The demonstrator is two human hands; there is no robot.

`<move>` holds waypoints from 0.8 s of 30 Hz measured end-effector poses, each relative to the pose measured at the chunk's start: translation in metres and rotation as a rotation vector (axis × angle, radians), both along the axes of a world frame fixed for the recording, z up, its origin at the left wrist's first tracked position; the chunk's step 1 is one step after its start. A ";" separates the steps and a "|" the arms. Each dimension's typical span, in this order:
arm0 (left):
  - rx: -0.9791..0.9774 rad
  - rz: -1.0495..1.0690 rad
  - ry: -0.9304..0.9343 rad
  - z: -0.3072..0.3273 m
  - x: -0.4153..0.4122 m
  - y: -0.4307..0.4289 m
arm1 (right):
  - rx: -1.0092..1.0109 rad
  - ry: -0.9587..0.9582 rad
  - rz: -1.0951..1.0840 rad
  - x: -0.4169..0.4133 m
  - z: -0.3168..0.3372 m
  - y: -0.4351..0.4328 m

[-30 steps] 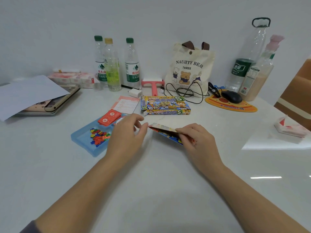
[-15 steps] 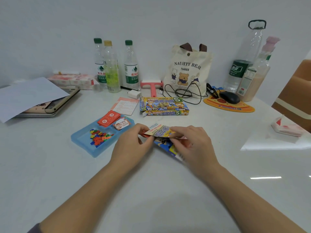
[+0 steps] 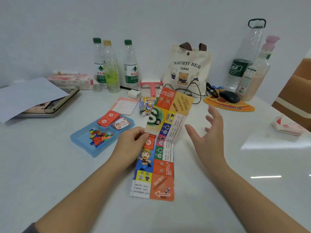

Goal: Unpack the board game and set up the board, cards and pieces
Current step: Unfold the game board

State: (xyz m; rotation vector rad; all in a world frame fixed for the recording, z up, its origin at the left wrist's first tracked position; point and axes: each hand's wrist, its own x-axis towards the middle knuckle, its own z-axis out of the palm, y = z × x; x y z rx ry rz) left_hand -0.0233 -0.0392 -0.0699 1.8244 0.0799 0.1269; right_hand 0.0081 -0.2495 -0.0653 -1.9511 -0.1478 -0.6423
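**Left hand pinches the half-unfolded board; right hand spread open beside it**

Left hand [image 3: 133, 145], at the centre of the frame, pinches the left edge of the long, brightly printed paper game board [image 3: 162, 167] between thumb and curled fingers. Right hand [image 3: 208, 137] hovers just right of the board with fingers straight and spread, holding nothing and touching nothing.

The board runs as a creased strip from lower centre to upper centre. Its near end lies on the white table [image 3: 50, 174] and its far end stands lifted. A white arrow marks the orange corner square nearest the camera. A cartoon boy sits on a blue panel above it, and higher up is a green round emblem with a large "S" and "版". The smaller print is too blurred to read.

Left of the board lies a light blue plastic tray [image 3: 79, 140] holding a heap of small coloured playing pieces [image 3: 99, 137], a stack of red cards [image 3: 108, 118] and a pale illustrated card [image 3: 121, 123]. Beyond the tray lies a pink-headed instruction sheet [image 3: 125, 105]. The colourful cardboard game box [image 3: 146, 104] is partly hidden behind the board.

Against the wall stands a cream canvas tote bag [image 3: 186, 69] printed "NAUGHTY BEAR THREE". To its left are two green-capped water bottles [image 3: 131, 69] labelled "农夫山". A black mouse [image 3: 229, 96] rests on an orange pad [image 3: 232, 107] at right.
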 end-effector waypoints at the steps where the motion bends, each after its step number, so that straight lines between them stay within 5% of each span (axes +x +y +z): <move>1: -0.045 -0.012 0.020 0.001 -0.001 -0.001 | 0.062 0.072 0.020 0.000 0.001 -0.001; 5: -0.116 0.000 0.053 0.004 -0.002 -0.002 | 0.179 0.327 0.251 0.000 -0.002 0.000; 11: -0.100 -0.039 0.040 0.004 0.000 -0.001 | 0.274 0.457 0.485 -0.006 0.004 0.002; 24: 0.304 0.030 -0.084 0.006 -0.005 -0.011 | 0.299 0.458 0.453 -0.007 0.000 0.004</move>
